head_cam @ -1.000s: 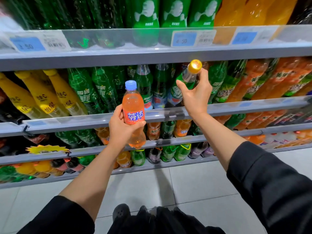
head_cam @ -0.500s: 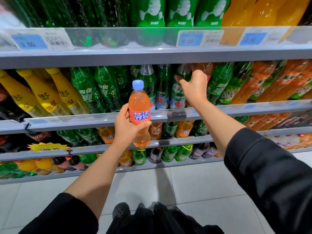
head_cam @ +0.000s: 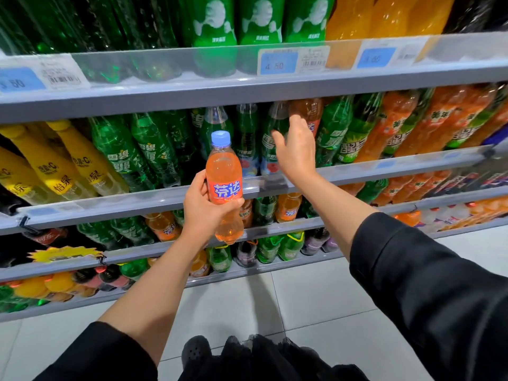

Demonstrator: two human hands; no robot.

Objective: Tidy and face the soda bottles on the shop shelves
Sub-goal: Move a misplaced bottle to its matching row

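Orange soda fills the bottle [head_cam: 224, 185] your left hand [head_cam: 204, 210] grips around its lower half; you hold it upright in front of the shelves, its pale blue cap [head_cam: 220, 138] on and its red label facing you. Your right hand [head_cam: 297, 152] reaches into the second shelf [head_cam: 384, 167] with fingers spread and relaxed, holding nothing, fingertips at a peach-coloured bottle [head_cam: 309, 112] standing in the row; whether they touch it I cannot tell. Beside that bottle stand green soda bottles [head_cam: 123, 155], yellow-capped bottles [head_cam: 79, 160] of pale drink to the left, and orange-and-green bottles [head_cam: 395, 122] to the right. The top shelf [head_cam: 247, 86] carries large green bottles [head_cam: 217, 28] and blue price tags [head_cam: 279, 63]. Lower shelves hold smaller mixed bottles [head_cam: 266, 247] above the tiled floor [head_cam: 316, 292].
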